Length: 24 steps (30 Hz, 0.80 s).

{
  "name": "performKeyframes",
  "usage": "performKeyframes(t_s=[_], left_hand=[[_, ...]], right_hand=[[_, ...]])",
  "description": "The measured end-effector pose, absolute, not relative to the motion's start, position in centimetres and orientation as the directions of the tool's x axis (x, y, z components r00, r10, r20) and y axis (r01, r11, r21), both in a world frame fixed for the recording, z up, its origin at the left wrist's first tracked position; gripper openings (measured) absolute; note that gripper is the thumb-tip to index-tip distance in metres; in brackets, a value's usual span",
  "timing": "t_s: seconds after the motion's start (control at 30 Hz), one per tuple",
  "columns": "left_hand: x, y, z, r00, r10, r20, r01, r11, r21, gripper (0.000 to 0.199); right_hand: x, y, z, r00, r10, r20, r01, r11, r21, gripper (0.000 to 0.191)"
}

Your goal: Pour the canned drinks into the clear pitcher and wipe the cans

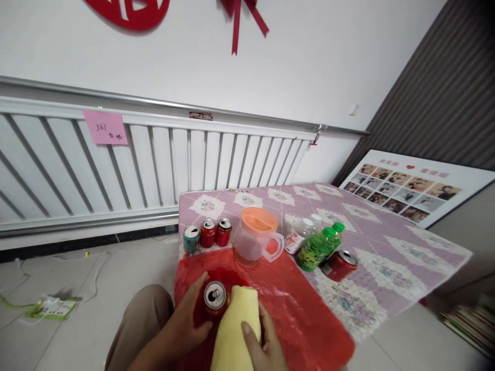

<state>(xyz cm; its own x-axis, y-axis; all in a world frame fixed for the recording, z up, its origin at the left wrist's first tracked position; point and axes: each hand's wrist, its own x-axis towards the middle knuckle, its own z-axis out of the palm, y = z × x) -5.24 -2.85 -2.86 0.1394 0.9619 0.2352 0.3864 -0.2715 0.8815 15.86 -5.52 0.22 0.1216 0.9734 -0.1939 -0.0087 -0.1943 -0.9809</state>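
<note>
My left hand [191, 312] is beside an opened red drink can [215, 299], fingers and thumb apart along its left side. Whether they touch it, I cannot tell. A tall, pale yellow, soft-looking thing [237, 330] with a narrower top leans close to the can's right side. My right hand [265, 340] grips it from the right, thumb across its front; its exact kind does not show. Under the can is a dark red round shape on a red plastic sheet [301, 330]. Behind stands a clear pitcher [249, 245] with an orange lid, a little brownish liquid at its bottom.
Left of the pitcher stand a green can [191, 239] and two red cans [208, 233]. To its right are green-labelled bottles [315, 250], white-capped bottles [299, 236] and a large red can [340, 265]. A power strip [52, 307] lies on the floor; a radiator [154, 165] lines the wall.
</note>
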Motion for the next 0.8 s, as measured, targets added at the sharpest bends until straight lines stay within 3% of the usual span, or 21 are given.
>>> performKeyframes(t_s=[0.17,0.4,0.63,0.7,0.8], left_hand=[[-4.9,-2.9,-2.8,0.126,0.970,0.207,0.373,-0.240,0.896,0.080],[-4.4,-3.2,-3.2,0.012,0.975,0.222,0.407,-0.208,0.889,0.086],[-5.8,-2.6,-2.7,0.159,0.973,0.169,0.325,-0.213,0.921,0.088],[-5.5,-2.7,-2.6,0.149,0.974,0.171,0.327,-0.211,0.921,0.083],[-4.7,-2.9,-2.8,0.071,0.977,0.199,0.338,-0.211,0.917,0.079]], right_hand=[[15.1,-5.7,0.2,0.112,0.973,-0.200,-0.116,-0.187,-0.975,0.077],[15.3,-5.4,-0.7,0.150,0.974,-0.170,0.125,-0.189,-0.974,0.071],[15.8,-5.6,0.0,0.114,0.974,-0.195,-0.063,-0.189,-0.980,0.076],[15.4,-5.6,0.1,0.093,0.978,-0.188,-0.113,-0.177,-0.978,0.071],[14.9,-5.5,-0.4,0.139,0.975,-0.171,-0.049,-0.166,-0.985,0.066]])
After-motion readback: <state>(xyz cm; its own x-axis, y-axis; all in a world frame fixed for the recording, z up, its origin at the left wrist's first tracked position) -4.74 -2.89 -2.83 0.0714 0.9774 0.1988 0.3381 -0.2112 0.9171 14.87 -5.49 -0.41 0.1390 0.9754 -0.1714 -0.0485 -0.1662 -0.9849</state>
